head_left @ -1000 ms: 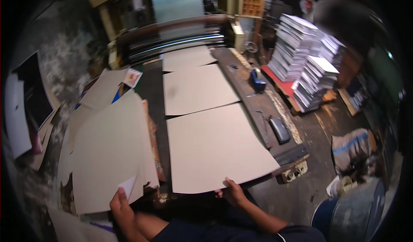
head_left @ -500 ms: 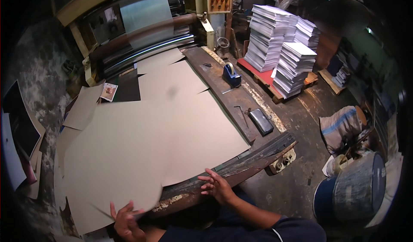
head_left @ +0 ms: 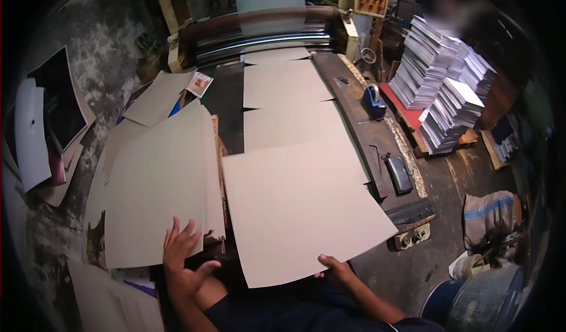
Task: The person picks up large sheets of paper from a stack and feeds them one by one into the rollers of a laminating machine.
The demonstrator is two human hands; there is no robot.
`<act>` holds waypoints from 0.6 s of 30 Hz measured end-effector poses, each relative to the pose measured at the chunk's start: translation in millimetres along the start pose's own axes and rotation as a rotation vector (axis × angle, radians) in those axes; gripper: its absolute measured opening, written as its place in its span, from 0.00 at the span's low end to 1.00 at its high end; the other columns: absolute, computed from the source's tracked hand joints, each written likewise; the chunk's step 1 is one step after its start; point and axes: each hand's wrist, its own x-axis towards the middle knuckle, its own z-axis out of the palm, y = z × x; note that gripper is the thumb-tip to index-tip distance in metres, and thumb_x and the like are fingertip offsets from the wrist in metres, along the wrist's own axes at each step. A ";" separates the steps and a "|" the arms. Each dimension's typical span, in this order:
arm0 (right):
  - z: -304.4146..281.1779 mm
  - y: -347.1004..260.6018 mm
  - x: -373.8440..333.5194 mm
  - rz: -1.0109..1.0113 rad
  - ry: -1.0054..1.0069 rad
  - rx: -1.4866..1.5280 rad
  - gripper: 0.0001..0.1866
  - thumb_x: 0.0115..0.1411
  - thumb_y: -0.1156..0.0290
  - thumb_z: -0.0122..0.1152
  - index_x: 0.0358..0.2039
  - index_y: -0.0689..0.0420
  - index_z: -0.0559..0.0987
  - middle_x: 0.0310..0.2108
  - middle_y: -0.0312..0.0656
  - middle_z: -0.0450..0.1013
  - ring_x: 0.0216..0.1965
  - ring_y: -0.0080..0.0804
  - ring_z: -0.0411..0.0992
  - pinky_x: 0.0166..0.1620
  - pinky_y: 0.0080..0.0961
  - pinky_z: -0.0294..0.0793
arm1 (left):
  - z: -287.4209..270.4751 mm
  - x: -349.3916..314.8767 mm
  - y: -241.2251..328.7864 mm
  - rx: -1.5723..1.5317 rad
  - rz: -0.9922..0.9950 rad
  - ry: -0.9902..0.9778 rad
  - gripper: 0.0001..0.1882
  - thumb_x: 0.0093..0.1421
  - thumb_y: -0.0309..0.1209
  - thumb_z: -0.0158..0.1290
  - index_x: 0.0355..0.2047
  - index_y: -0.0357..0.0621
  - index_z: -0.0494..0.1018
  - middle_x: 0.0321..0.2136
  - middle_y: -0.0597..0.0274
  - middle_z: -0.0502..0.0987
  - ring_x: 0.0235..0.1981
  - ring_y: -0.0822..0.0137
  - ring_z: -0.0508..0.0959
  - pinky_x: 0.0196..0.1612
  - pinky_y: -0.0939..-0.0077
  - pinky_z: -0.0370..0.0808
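Down at six o'clock, the right hand (head_left: pixel 337 267) pinches the near edge of a big beige sheet (head_left: pixel 300 205), thumb on top and fingers tucked out of sight under the board, so that's a grip on the sheet. The sheet lies flat on the feed bed, tilted a touch, its far right corner overhanging the dark side rail (head_left: pixel 371 137) at three o'clock. Over at seven o'clock, the left hand (head_left: pixel 183 261) is spread open, fingers splayed, fingertips resting on the near edge of the stack of beige boards (head_left: pixel 159 184) that sits just beside the sheet, at nine o'clock from it. Nothing held in that hand. Moving up the bed, two more beige sheets (head_left: pixel 283 84) lie in line at twelve o'clock, overlapping one another toward the machine's rollers (head_left: pixel 259 34). On the rail, a black pouch-like object (head_left: pixel 399 174) lies near the sheet's right edge, and farther along at one o'clock stands a blue tape dispenser (head_left: pixel 372 101). Left of the stack, loose boards (head_left: pixel 156 96) fan out at eleven o'clock, with a small picture card (head_left: pixel 199 84) lying on them. Far out at two o'clock, tall piles of white printed sheets (head_left: pixel 442 90) stand on a red pallet, well apart from the hands. At four o'clock, a striped sack (head_left: pixel 489 214) sits on the floor.
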 end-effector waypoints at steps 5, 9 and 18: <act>9.0 15.1 -30.5 0.057 0.010 -0.094 0.22 0.68 0.55 0.47 0.44 0.64 0.74 0.32 0.46 0.77 0.31 0.31 0.77 0.31 0.22 0.71 | -0.8 -3.4 -21.4 -0.126 -0.118 -0.048 0.34 0.43 0.51 0.68 0.45 0.41 0.78 0.47 0.54 0.80 0.58 0.50 0.73 0.63 0.51 0.59; 10.9 28.5 -52.0 0.069 0.058 -0.096 0.25 0.68 0.53 0.47 0.45 0.66 0.72 0.34 0.49 0.77 0.33 0.33 0.78 0.32 0.23 0.72 | 2.4 -7.8 -29.3 -0.253 -0.227 -0.008 0.29 0.48 0.47 0.67 0.44 0.39 0.78 0.44 0.51 0.81 0.55 0.50 0.75 0.64 0.51 0.59; 24.3 31.4 -78.9 0.114 0.096 -0.109 0.27 0.68 0.50 0.47 0.47 0.67 0.72 0.35 0.50 0.77 0.36 0.36 0.77 0.37 0.27 0.74 | -1.8 -6.2 -28.7 -0.422 -0.321 -0.028 0.25 0.61 0.45 0.58 0.46 0.35 0.76 0.43 0.53 0.81 0.54 0.58 0.75 0.63 0.60 0.61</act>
